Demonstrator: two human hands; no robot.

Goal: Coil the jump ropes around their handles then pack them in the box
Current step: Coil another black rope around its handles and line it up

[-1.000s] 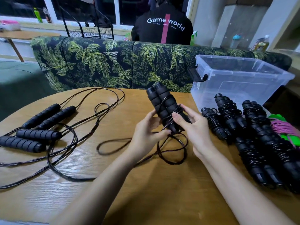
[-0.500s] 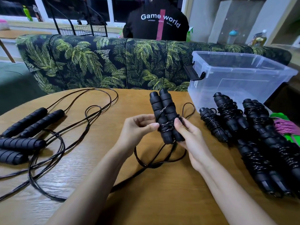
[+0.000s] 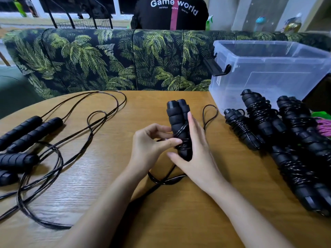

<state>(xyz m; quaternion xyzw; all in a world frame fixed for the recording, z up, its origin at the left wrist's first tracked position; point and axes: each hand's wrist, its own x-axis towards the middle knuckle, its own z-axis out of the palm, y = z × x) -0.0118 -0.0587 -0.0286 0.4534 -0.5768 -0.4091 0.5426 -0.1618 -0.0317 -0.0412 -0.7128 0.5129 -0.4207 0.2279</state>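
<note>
Right in the middle of the frame, a person has a pair of black foam handles (image 3: 176, 126) held upright side by side just above the wooden counter (image 3: 100, 176). A few turns of thin black cord (image 3: 161, 181) are already round their middle. The left hand (image 3: 150, 145) pinches that cord against the handles between thumb and curled fingers. The right hand (image 3: 197, 154) is flat along the right side of the handles, fingers straight and pointing up, thumb sticking out by the lower end, so it's more propping than gripping. The rest of the cord trails down onto the counter below the hands, and one small loop pokes out just right of the handles.

Over at the right edge is a heap of finished ropes (image 3: 259, 122), cord wound tight round their handles, lying on the counter right in front of the clear plastic box (image 3: 268, 83) in the upper right. Can't see any rope inside the box. A pink and green rope (image 3: 324, 126) peeks out behind that heap.

Left side has two loose ropes (image 3: 32, 129), cords sprawled in big loops. Behind the counter is a palm-leaf sofa (image 3: 107, 59), and someone in a black top (image 3: 170, 15) beyond it.
</note>
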